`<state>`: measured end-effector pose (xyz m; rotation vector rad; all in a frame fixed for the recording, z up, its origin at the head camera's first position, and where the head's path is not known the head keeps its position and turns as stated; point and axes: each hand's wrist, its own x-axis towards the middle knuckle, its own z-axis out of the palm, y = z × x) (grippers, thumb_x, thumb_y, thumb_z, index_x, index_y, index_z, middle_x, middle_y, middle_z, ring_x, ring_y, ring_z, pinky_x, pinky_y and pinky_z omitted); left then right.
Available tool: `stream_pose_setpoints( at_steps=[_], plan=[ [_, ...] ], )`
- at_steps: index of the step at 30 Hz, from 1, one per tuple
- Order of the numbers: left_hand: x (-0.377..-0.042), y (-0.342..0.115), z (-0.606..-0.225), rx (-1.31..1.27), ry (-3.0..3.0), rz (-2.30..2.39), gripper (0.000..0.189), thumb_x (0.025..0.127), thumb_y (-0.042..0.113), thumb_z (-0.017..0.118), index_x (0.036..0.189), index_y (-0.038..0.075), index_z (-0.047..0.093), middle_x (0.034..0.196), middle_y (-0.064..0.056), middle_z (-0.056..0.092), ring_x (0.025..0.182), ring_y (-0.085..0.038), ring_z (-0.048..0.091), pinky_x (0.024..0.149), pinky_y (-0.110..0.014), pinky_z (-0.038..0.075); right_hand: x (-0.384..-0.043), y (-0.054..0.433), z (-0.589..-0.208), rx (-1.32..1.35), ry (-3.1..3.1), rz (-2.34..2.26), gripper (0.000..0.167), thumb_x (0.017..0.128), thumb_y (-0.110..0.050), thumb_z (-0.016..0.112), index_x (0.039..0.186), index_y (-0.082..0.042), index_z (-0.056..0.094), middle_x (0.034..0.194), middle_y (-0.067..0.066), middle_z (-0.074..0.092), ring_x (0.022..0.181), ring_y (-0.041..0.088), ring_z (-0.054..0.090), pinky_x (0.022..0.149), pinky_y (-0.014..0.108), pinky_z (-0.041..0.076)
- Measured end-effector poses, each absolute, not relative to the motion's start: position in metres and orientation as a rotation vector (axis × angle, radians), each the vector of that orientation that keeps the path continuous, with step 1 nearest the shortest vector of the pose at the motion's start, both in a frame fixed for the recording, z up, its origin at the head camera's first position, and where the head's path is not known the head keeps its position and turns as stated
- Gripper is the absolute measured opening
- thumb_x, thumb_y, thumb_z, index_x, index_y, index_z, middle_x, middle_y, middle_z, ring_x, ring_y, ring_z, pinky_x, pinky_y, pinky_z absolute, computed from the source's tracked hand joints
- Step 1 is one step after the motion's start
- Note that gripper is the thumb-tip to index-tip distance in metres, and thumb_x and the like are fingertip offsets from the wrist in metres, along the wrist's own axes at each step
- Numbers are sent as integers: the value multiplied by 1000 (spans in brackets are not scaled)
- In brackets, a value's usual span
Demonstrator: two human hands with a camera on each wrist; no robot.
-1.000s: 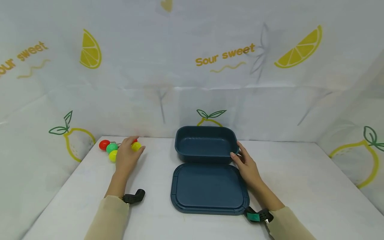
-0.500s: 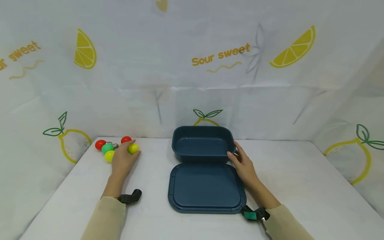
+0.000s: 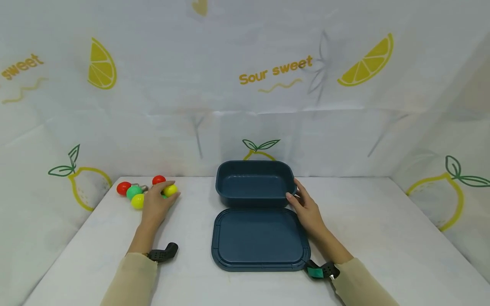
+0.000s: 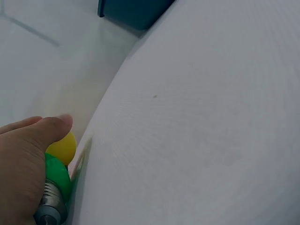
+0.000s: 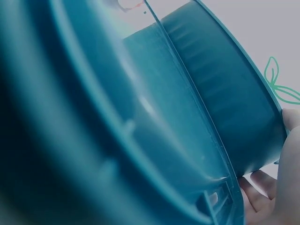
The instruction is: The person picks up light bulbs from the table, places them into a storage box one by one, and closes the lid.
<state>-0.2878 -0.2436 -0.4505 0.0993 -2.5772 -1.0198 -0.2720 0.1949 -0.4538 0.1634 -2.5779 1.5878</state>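
Note:
My left hand [image 3: 155,205] pinches a yellow light bulb [image 3: 170,190] between thumb and fingers at the back left of the table. In the left wrist view, a green bulb [image 4: 57,173] with a metal screw base sits just beneath the yellow one, close against the palm. A red bulb [image 3: 158,179] lies right behind the fingers. My right hand [image 3: 309,212] holds the front right corner of a dark blue rectangular box [image 3: 254,201], thumb at its front and fingers along its side. The box is uncovered, with nothing seen inside.
The matching blue lid [image 3: 260,238] lies flat in front of the box. Left of my left hand are a red bulb [image 3: 123,188], a green bulb [image 3: 134,193] and a yellow bulb [image 3: 138,201]. A lemon-print sheet [image 3: 214,93] hangs behind the white table.
The head view has swung slightly right, shifting everything left in it. My left fingers have closed on the yellow bulb, which has moved slightly right from the others. My right hand stays on the box.

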Motion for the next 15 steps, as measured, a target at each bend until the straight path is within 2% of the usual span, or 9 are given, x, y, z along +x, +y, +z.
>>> stream_pose_setpoints(
  at_steps=[9, 15],
  plan=[
    [-286, -241, -453, 57, -2594, -1119, 45, 94, 18, 73, 137, 8, 62, 141, -19, 60, 130, -37, 51, 115, -55, 42, -271, 194, -454, 181, -2599, 1544, 67, 106, -42, 50, 163, -28, 19, 161, 25, 35, 143, 42, 46, 117, 63, 36],
    [-286, -239, -450, 29, -2586, -1112, 46, 92, 18, 74, 136, 8, 63, 138, -19, 62, 125, -36, 55, 111, -53, 46, -270, 195, -454, 168, -2605, 1545, 67, 105, -45, 50, 163, -30, 19, 161, 23, 35, 143, 41, 46, 117, 63, 36]
  ],
)
